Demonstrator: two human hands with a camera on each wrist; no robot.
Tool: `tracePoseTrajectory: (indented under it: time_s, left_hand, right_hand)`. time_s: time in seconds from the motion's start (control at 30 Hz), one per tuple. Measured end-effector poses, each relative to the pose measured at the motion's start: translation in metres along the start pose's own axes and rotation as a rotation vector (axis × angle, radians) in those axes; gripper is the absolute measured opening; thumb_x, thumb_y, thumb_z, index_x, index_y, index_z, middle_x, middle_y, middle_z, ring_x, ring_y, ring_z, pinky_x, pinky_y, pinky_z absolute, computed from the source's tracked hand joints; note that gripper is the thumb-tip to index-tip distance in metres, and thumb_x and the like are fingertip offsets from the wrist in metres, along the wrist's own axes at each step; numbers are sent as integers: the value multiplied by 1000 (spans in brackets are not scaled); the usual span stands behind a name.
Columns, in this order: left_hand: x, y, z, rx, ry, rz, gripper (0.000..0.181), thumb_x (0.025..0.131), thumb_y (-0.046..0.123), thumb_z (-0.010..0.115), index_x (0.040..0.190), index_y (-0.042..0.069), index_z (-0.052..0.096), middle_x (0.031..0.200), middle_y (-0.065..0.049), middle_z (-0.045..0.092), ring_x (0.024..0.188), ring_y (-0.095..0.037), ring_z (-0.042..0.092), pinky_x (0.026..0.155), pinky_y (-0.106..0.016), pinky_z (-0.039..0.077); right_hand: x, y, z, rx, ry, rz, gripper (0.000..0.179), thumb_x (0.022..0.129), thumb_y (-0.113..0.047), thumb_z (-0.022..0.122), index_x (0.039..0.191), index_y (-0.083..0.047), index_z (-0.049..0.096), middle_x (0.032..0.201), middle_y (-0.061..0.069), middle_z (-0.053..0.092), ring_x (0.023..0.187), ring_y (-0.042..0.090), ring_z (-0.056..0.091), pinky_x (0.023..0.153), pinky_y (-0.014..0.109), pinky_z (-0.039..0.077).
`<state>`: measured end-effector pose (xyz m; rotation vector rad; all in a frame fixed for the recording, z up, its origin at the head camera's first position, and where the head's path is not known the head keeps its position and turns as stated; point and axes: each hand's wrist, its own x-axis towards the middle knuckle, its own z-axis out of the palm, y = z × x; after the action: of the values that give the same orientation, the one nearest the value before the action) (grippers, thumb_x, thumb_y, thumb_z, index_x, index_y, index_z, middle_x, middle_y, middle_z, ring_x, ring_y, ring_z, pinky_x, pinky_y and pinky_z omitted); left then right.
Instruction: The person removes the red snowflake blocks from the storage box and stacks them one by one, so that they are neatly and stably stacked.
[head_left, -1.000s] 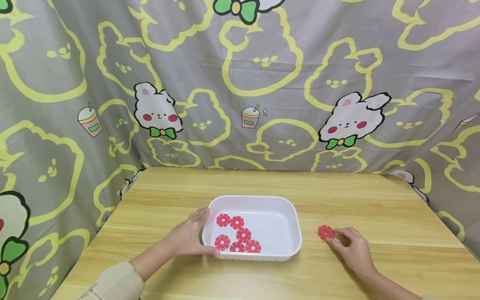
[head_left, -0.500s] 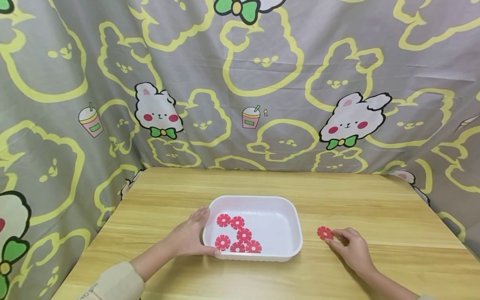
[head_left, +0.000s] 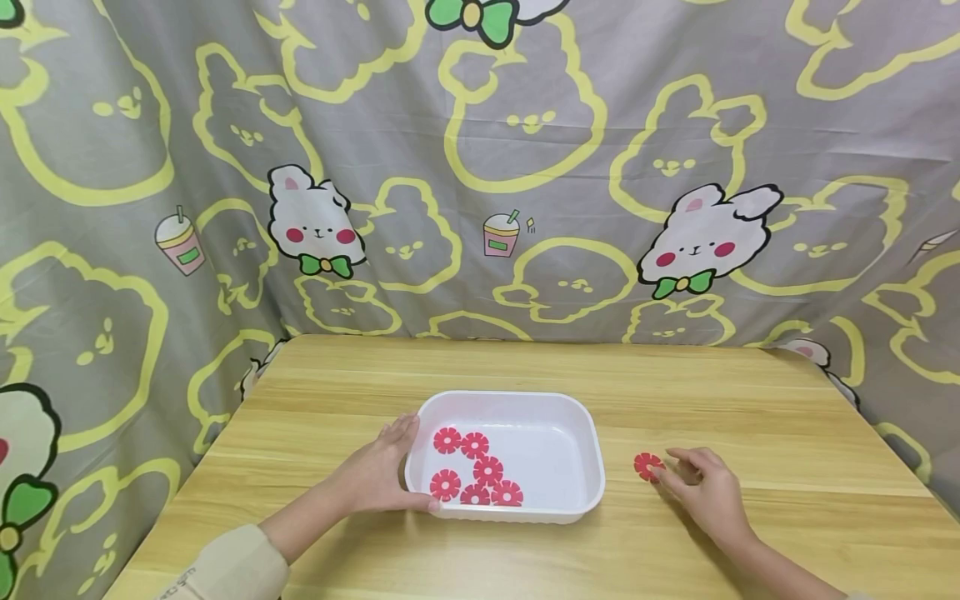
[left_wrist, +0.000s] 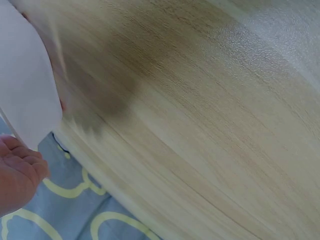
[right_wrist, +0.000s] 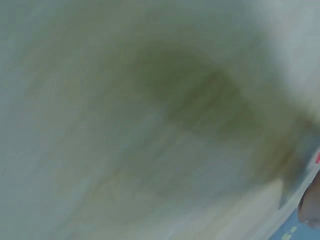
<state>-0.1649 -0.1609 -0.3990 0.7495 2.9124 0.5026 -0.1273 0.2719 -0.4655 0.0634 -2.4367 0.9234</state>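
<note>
My left hand [head_left: 378, 471] holds the left end of a white plastic tray [head_left: 598, 467], thumb at the near rim and fingers along the left side. Several red interlocking discs [head_left: 488, 471], notched like flowers with a hole in the middle, lie in the tray's left half. Right of the tray, one more red disc [head_left: 648, 467] is at my right hand [head_left: 708, 496]. The thumb overlaps its edge while the index finger is lifted apart from it. In the left wrist view, curled fingers [left_wrist: 22, 165] show beside the tray's wall [left_wrist: 30, 85]. The right wrist view is mostly blurred.
Both hands work over a wood-grain table [head_left: 525, 367]. Behind it and at both sides hangs a grey curtain [head_left: 420, 133] with yellow outlines and white rabbits. Bare tabletop lies between the tray and the right hand.
The right index finger has lifted off the red disc it pinched with the thumb. That disc has shifted slightly left and turned flatter. The left hand and tray have stayed put.
</note>
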Motion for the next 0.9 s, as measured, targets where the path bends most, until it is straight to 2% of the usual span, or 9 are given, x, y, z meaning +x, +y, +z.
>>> tracePoseTrajectory:
  time_s: [0.27, 0.33, 0.4, 0.47, 0.6, 0.77, 0.9]
  left_hand:
    - [1, -1, 0, 17, 16, 15, 120, 60, 71, 68, 140, -10, 29, 147, -27, 29, 137, -40, 28, 112, -48, 27]
    - [1, 0, -1, 18, 18, 16, 120, 60, 71, 69, 140, -10, 29, 147, -27, 30, 137, -40, 28, 112, -48, 27]
    - [2, 0, -1, 17, 13, 14, 120, 60, 70, 69, 140, -11, 29, 147, -27, 30, 137, -40, 28, 112, -49, 27]
    - [2, 1, -1, 18, 9, 15, 120, 60, 70, 69, 140, -11, 29, 146, -28, 30, 137, -40, 28, 112, -49, 28]
    - [2, 0, -1, 18, 2, 13, 120, 61, 70, 69, 140, -11, 29, 146, -28, 30, 137, -40, 28, 112, -49, 28]
    - [2, 0, -1, 24, 0, 14, 120, 61, 70, 68, 140, -11, 29, 147, -28, 29, 137, -40, 28, 112, -49, 28]
    - [2, 0, -2, 24, -1, 15, 120, 61, 70, 68, 140, -11, 28, 147, -28, 29, 137, -41, 28, 112, -49, 28]
  right_hand:
    - [21, -24, -1, 97, 35, 5, 32, 69, -4, 78, 98, 3, 68, 87, 14, 63, 76, -3, 48, 66, 1, 41]
    - [27, -30, 0, 113, 45, 6, 31, 69, -5, 78, 98, 2, 69, 87, 9, 64, 76, -2, 49, 67, 2, 41]
    - [33, -35, 1, 130, 58, 4, 30, 69, -4, 78, 97, 0, 69, 86, -1, 63, 76, -2, 50, 67, 4, 40]
    - [38, -40, 2, 149, 69, -4, 29, 68, -3, 79, 96, -1, 70, 85, -12, 59, 76, -5, 50, 67, 4, 41]
    - [47, -51, 6, 209, 81, -27, 29, 67, 0, 78, 96, 1, 70, 86, -25, 54, 78, -10, 49, 68, 4, 42]
    - [54, -64, 14, 274, 77, -42, 32, 65, 6, 78, 95, 4, 70, 87, -31, 52, 81, -10, 50, 69, 5, 43]
    - [57, -74, 23, 285, 66, -47, 32, 65, 8, 77, 95, 6, 69, 88, -19, 59, 81, -9, 51, 70, 6, 44]
